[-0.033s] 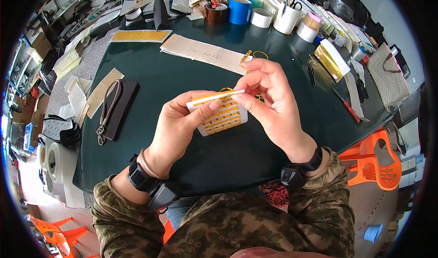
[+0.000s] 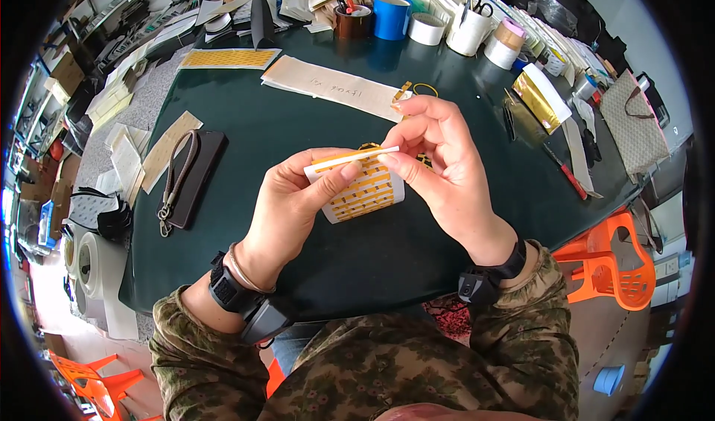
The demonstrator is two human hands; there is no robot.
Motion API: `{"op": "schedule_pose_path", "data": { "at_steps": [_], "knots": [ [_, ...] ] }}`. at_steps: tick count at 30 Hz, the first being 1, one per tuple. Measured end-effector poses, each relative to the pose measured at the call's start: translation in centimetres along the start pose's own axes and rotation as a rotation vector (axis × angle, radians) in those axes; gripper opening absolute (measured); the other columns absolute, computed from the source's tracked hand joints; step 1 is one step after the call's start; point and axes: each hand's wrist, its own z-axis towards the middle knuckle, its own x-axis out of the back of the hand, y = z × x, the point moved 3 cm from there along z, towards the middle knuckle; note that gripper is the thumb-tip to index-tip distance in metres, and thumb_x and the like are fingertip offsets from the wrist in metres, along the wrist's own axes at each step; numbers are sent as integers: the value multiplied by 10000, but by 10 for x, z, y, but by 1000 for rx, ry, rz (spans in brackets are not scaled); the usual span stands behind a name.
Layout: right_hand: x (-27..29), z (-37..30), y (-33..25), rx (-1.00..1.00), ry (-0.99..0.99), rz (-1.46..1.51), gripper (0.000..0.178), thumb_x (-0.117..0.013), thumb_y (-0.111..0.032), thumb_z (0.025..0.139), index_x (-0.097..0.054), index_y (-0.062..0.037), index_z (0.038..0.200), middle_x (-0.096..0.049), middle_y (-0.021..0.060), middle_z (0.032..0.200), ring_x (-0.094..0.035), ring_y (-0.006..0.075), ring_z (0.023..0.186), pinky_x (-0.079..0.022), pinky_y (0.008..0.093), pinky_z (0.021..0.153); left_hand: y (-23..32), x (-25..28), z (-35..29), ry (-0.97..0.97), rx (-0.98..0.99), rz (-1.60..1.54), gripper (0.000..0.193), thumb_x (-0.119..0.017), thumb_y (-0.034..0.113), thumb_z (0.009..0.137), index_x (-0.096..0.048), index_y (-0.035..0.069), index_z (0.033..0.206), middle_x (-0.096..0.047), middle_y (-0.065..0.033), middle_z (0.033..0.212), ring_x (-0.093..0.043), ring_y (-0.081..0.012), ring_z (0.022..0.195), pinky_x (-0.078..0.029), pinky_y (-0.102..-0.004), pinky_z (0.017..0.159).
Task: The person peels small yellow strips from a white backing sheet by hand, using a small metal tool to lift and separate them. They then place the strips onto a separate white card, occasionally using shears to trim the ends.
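Note:
A white sheet with rows of small yellow adhesive pieces [image 2: 363, 198] is held above the dark green table, its upper edge folded over as a white strip. My left hand [image 2: 294, 194] grips its left side, the thumb pressed on the front near the strip. At the strip's right end, my right hand [image 2: 447, 171] pinches between thumb and index finger, the other fingers curled and raised. Partly hidden behind my hands are small black-and-yellow bits [image 2: 424, 159] on the table. Beyond my right fingertips lies a long beige paper strip [image 2: 328, 84] with handwriting.
A dark phone case or wallet with a strap [image 2: 197, 179] lies at left. Along the back stand a blue tape roll [image 2: 392, 17], a white tape roll [image 2: 427, 29] and a white holder with scissors [image 2: 469, 32]. A red-handled tool [image 2: 570, 175] and a gold sheet [image 2: 538, 101] lie at right.

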Motion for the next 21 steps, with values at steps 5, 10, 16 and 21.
{"op": "schedule_pose_path", "data": {
  "at_steps": [5, 10, 16, 21],
  "knots": [
    [-1, 2, -6, 178, 50, -286, 372, -638, -16, 848, -509, -59, 1195, -545, 35, 926, -520, 100, 840, -417, 238, 746, 1, 1, 0, 6, 46, -41, 236, -648, 148, 898, -652, 5, 1085, -683, -42, 983, -611, -81, 874, -482, -241, 813],
    [1, -3, -22, 488, 67, -834, 300, -688, -66, 786, -654, -83, 1083, -500, 31, 906, -498, 159, 817, -412, 281, 717, 2, -2, 1, 1, 49, -71, 257, -628, 144, 911, -643, -2, 1122, -682, -48, 1003, -613, -86, 902, -484, -243, 826],
    [-12, -5, -23, 478, 42, -1025, 262, -685, -85, 775, -690, -110, 1036, -486, 31, 898, -491, 179, 818, -402, 297, 730, -2, 1, -1, 30, 5, -34, 270, -629, 144, 910, -639, -3, 1136, -681, -49, 1016, -614, -85, 898, -485, -238, 821],
    [3, -2, -10, 318, 21, -652, 226, -624, -113, 825, -688, -104, 1042, -492, 43, 916, -471, 147, 823, -390, 283, 750, -2, -1, -1, 24, 30, -39, 269, -635, 148, 906, -642, -3, 1129, -685, -51, 1008, -616, -83, 889, -485, -234, 820]
  ]
}}
